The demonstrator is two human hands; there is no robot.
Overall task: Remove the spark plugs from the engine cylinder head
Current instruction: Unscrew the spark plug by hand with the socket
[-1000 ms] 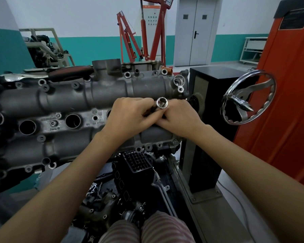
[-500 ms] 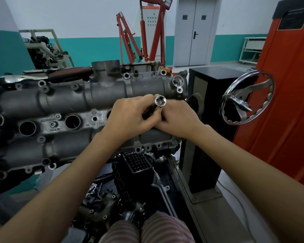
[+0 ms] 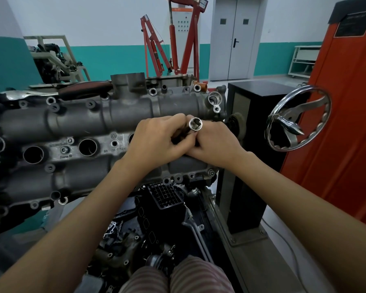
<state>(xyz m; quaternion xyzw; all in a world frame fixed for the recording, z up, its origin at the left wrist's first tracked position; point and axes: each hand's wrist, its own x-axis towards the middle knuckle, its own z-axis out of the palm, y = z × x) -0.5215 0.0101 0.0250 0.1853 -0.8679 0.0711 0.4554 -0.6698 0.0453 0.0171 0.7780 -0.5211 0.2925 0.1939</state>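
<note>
A chrome socket [image 3: 195, 124], its open square-drive end facing the camera, stands out of a plug well near the right end of the engine cylinder head [image 3: 76, 123]; its dark shank runs down between the two hands, and no spark plug itself is visible. The left hand [image 3: 156, 142] curls its fingers round the shank from the left, and the right hand [image 3: 216, 144] closes on it from the right, so both grips pinch the tool, with the knuckles of the two hands touching below it. Along the middle of the head lie further round plug wells [image 3: 87, 147], open and dark. A VW roundel [image 3: 114, 136] is cast beside the wells, and stamped characters follow below it, too small to read fully. The head is carried on a stand whose black column [image 3: 251, 127] rises just right of it, with a chrome handwheel [image 3: 298, 119] further right. An orange-red cabinet [image 3: 342, 123] fills the right edge; its dark plate bears writing that cannot be read. Behind the head stand a red engine hoist [image 3: 178, 43] and a grey double door [image 3: 234, 39]. Loose black engine parts [image 3: 163, 197] lie below the head, above striped trouser knees [image 3: 178, 278].
</note>
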